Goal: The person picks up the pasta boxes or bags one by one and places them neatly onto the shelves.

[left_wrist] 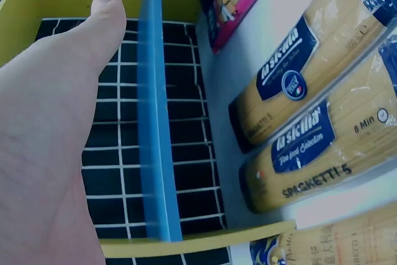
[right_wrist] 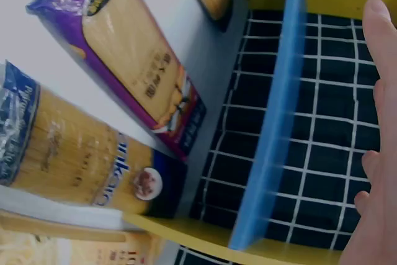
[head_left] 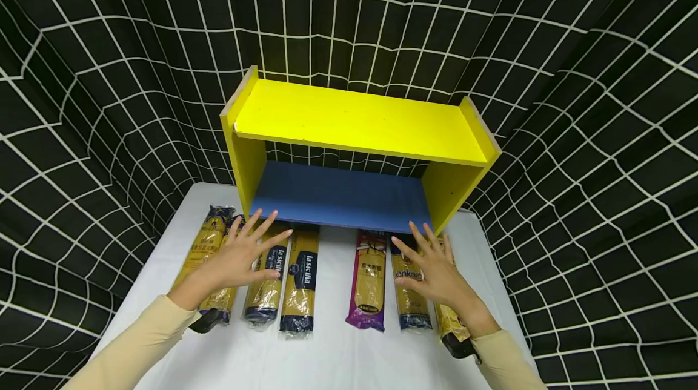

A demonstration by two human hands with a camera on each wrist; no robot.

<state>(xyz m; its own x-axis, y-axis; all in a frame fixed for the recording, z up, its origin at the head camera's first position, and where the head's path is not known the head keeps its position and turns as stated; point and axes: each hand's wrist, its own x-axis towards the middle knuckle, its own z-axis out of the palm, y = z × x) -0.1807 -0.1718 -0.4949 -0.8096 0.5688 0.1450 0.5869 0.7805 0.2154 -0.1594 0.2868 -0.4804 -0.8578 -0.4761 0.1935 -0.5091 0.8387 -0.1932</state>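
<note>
My left hand (head_left: 240, 260) hovers, fingers spread, over spaghetti packs left of the shelf's middle. Nearest to it are two la sicilia spaghetti packs (head_left: 300, 296), side by side, and two yellow pasta packs (head_left: 203, 244) farther left, partly hidden by the arm. On the other side my right hand (head_left: 436, 272), fingers also spread, hangs above an ankara pasta pack (head_left: 412, 308) and partly covers a yellow pasta pack (head_left: 451, 322). A purple-edged pasta pack (head_left: 371, 281) lies between the hands. Neither hand holds anything. The left thumb (left_wrist: 105, 20) stands out straight in the left wrist view.
A yellow shelf (head_left: 349, 117) with a blue lower board (head_left: 343, 193) stands at the back of the white table (head_left: 332, 347). The packs' far ends reach the blue board's front edge. Black cloth with a white grid (head_left: 354, 20) surrounds the table. Each wrist carries a dark strap (head_left: 207, 320).
</note>
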